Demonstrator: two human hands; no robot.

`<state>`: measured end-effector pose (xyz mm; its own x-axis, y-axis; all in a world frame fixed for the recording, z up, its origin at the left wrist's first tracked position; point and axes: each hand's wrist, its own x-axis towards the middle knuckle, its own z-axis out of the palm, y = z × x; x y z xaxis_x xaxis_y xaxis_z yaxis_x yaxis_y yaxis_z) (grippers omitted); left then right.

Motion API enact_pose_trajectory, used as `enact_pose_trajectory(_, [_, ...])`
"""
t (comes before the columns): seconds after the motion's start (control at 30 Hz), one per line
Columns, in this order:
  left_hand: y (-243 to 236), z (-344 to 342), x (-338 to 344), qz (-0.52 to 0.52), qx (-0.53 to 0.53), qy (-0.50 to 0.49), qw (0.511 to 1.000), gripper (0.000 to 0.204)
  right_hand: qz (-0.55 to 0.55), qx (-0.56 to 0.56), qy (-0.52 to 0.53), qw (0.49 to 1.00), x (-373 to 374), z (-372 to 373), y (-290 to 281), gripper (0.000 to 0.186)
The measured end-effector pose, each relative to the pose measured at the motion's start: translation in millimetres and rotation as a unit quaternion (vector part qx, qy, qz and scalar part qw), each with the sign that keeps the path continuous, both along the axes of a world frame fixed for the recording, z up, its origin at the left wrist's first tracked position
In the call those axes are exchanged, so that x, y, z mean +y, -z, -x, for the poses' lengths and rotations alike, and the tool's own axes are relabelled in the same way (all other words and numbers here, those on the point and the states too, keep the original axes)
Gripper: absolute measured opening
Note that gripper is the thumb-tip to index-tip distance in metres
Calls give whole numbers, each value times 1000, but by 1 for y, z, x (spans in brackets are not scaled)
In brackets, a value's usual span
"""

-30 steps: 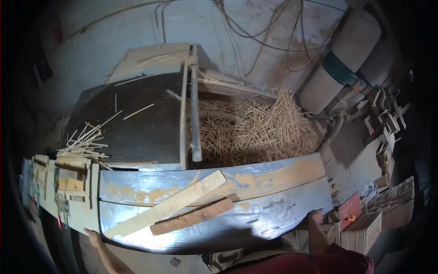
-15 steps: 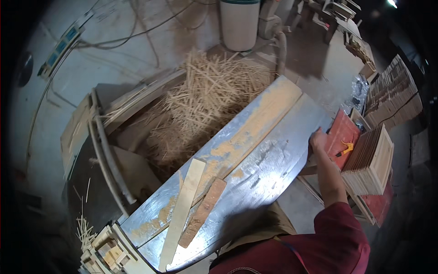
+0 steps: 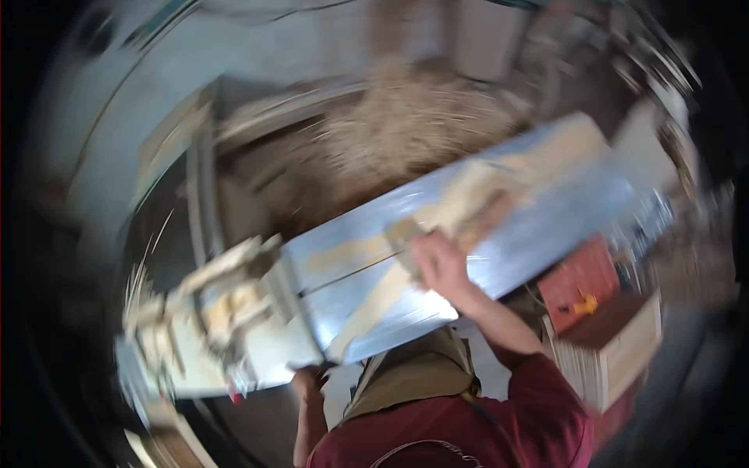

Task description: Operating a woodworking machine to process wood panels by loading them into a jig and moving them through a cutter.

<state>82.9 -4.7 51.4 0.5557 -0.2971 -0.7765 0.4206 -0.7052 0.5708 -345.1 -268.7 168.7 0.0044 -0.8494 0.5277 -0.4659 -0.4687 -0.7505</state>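
Note:
The slanted metal table (image 3: 562, 218) carries patches of sawdust, and motion smears much of the view. My right hand (image 3: 441, 265) is over its middle, fingers curled against a small grey-brown wooden block (image 3: 403, 233) that they seem to grip. A pale wooden strip (image 3: 367, 312) runs from the near left edge up toward that hand. Beyond the hand lie a brown wooden piece (image 3: 485, 220) and another pale piece (image 3: 468, 191), both blurred. At the near left corner of the table is my left hand (image 3: 310, 380), its fingers too dark and smeared to read.
A heap of thin wood sticks (image 3: 413, 117) lies behind the table. On the left stands a wooden fixture (image 3: 234, 300). To the right are a red board (image 3: 579, 282) with a yellow tool (image 3: 585, 304) and a stack of wooden frames (image 3: 616, 363).
The view has swung, and the table lies flatter across it. My right hand has left the table's right edge for its middle. My left hand has come into view. The brown piece appears farther right.

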Motion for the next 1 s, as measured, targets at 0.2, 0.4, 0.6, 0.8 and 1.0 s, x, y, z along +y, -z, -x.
enact_pose_trajectory(0.2, [-151,-178,67,66,56,301,950,33,-280,79,-313,904,145,-330,15,37])
enact_pose_trajectory(0.4, [-208,-610,179,3,-716,52,696,40,-384,109,-289,870,277,-599,23,45])
enact_pose_trajectory(0.6, [-106,-849,161,-153,-583,229,765,62,-365,261,-118,886,282,-695,9,54])
enact_pose_trajectory(0.8, [-97,-865,172,-8,-672,260,693,48,-314,-21,10,949,329,-740,43,65])
enact_pose_trajectory(1.0, [-107,-869,167,52,-665,259,699,46,-349,-13,45,936,334,-734,53,66])
